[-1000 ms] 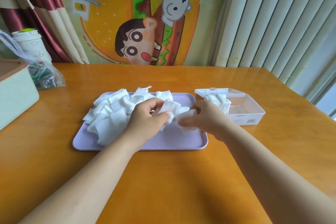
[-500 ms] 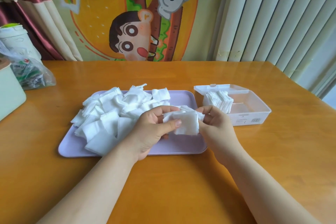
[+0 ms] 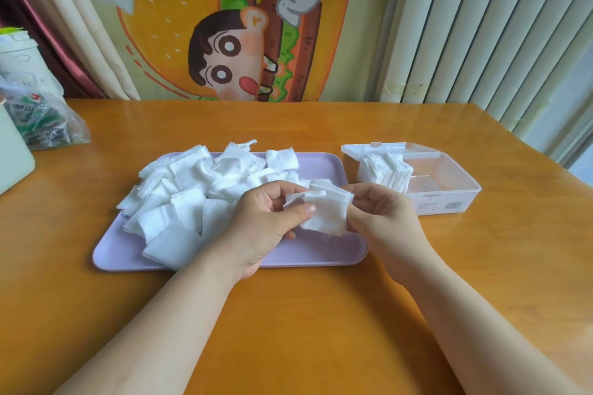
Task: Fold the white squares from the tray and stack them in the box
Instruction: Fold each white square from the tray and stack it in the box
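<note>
A white square (image 3: pixel 327 213) hangs above the right part of the lilac tray (image 3: pixel 308 255). My left hand (image 3: pixel 268 221) pinches its left edge with thumb and fingers, and my right hand (image 3: pixel 382 216) pinches its right edge. A loose heap of several white squares (image 3: pixel 192 189) covers the left and middle of the tray. To the right of the tray stands a clear plastic box (image 3: pixel 449 192) with its lid flipped back. Several folded squares (image 3: pixel 386 171) stand on edge in the box's left end.
A wooden table (image 3: pixel 321 330) carries everything. At the far left are a pale green container (image 3: pixel 12 154), a clear plastic bag (image 3: pixel 41 119) and a white tub (image 3: pixel 22 61). A cartoon cloth, curtains and vertical blinds close off the back.
Both hands have lifted one white square off the heap and drawn it toward me, now held spread between them above the tray. The camera has tilted down and closer.
</note>
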The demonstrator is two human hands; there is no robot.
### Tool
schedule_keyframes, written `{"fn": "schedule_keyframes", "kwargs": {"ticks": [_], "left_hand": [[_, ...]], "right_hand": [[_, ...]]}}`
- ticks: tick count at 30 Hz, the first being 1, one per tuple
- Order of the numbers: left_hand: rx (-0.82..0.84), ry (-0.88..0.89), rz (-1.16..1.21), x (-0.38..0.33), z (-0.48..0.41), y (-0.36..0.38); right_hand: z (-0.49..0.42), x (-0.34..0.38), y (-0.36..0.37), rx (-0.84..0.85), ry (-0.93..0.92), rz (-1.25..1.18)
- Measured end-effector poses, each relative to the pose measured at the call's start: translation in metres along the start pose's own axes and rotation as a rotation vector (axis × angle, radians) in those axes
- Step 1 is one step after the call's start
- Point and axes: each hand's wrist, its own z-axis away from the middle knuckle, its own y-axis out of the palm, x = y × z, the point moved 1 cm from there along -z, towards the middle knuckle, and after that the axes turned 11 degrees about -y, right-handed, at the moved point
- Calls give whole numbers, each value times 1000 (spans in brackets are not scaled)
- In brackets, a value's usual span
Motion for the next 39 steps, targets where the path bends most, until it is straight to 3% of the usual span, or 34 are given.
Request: {"fn": "schedule_keyframes", "kwargs": {"ticks": [8, 12, 20, 24, 27, 31, 39], "left_hand": [[-84, 30, -44, -1, 3, 3], [-134, 44, -38, 0, 3, 5], [-100, 58, 46, 1, 1, 2], [-18, 88, 281, -5, 3, 0], [82, 62, 220, -6, 7, 1], [27, 76, 14, -3, 7, 4], [-33, 74, -41, -1, 4, 4]], "right_hand": [[4, 5, 1, 100, -34, -11], [9, 12, 4, 229, -43, -66], [7, 1, 1, -72, -53, 66], [5, -2, 0, -158, -60, 86], [5, -1, 2, -118, -59, 75], [7, 3, 3, -3, -55, 17], [9, 3, 6, 122, -57, -16]]}}
